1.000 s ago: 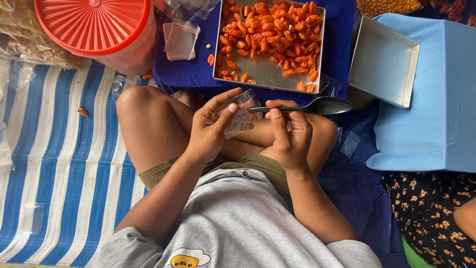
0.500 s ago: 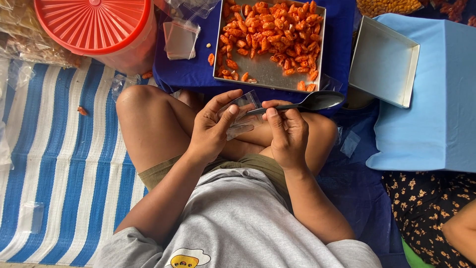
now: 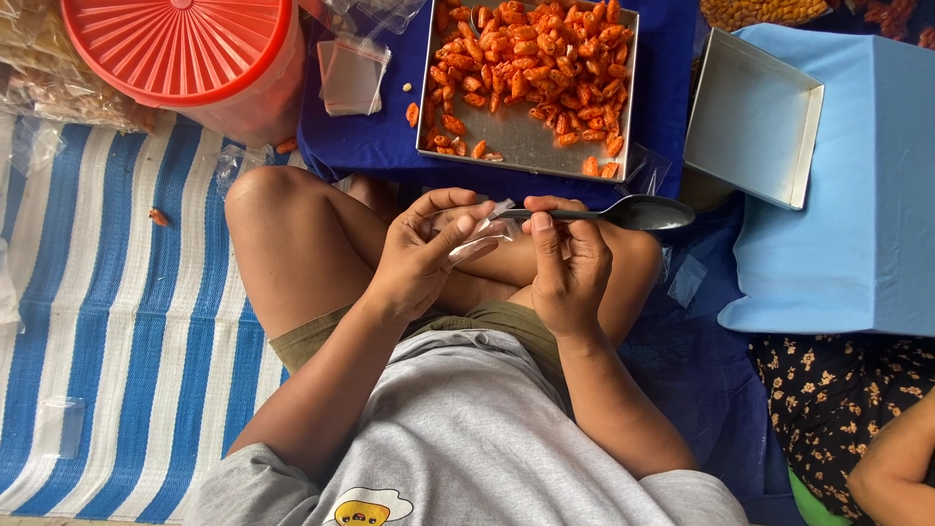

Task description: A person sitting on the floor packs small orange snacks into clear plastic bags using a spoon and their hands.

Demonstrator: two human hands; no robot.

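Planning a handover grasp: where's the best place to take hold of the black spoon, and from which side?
Probably by the bowl end of the black spoon, coming from the person's right. The right hand covers the handle, and the left hand pinches a small clear bag at its tip; the bowl juts free.

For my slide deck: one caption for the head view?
Left hand pinches a clear bag; right hand holds a black spoon.
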